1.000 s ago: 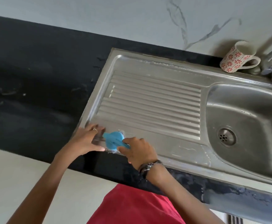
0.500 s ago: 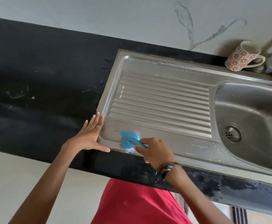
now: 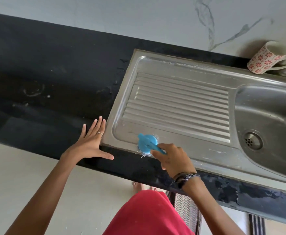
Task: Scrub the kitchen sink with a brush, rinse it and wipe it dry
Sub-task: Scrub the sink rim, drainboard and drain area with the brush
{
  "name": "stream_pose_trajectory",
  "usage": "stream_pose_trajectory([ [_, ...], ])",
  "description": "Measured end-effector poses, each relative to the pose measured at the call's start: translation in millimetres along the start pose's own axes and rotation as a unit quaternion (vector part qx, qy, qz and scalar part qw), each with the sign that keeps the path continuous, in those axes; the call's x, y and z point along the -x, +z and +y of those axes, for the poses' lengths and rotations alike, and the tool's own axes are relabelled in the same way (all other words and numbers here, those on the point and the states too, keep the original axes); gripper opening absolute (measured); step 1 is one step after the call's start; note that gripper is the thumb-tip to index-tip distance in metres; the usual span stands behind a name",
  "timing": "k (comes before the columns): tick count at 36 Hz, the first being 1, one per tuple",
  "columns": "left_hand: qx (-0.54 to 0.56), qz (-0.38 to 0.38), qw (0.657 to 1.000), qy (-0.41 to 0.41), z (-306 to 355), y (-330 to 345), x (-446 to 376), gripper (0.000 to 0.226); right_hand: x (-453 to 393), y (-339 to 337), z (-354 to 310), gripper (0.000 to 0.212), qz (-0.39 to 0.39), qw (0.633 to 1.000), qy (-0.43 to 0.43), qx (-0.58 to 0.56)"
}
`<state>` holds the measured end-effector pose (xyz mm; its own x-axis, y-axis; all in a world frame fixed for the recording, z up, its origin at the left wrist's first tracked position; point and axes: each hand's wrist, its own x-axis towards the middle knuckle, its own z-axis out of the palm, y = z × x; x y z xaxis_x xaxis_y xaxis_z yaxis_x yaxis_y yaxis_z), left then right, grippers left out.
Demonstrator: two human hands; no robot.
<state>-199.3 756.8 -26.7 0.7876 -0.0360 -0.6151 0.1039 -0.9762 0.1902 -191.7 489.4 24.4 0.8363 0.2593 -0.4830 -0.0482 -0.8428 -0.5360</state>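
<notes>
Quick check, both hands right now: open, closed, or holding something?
Left hand: open, fingers straight, flat on the black countertop.
Right hand: closed on the blue scrub brush handle.

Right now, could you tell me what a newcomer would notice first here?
Probably the bright blue brush, held by the right hand at the near edge of the steel sink. The left hand lies flat on the black counter beside it, and a red-flowered mug stands at the back right.

Sink set in bench: drainboard left, basin right. Brush on drainboard's near edge, right hand on it. Left hand flat on bench just left. Mug behind basin.
</notes>
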Motion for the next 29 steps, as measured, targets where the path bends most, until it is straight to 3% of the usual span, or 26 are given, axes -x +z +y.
stream_pose_trajectory([
  [9, 0.008, 0.004, 1.0, 0.016, -6.2, 2.3, -2.1, 0.122, -37.8, 41.9, -83.0, 0.038, 0.008, 0.999, -0.051, 0.013],
  [16, -0.01, 0.018, 0.998, 0.065, -30.1, 0.6, -6.0, 0.116, -13.7, 34.4, -59.1, 0.027, -0.004, 0.999, 0.024, -0.035],
  [23, -0.058, 0.019, 0.992, 0.113, -37.0, -9.6, -22.5, 0.123, -19.4, 59.3, -104.5, 0.032, 0.033, 0.999, 0.033, -0.023],
  [29, -0.045, 0.015, 0.991, 0.129, -47.8, -23.6, -41.3, 0.132, -60.9, 68.8, -133.4, 0.035, 0.126, 0.989, 0.068, -0.04],
])
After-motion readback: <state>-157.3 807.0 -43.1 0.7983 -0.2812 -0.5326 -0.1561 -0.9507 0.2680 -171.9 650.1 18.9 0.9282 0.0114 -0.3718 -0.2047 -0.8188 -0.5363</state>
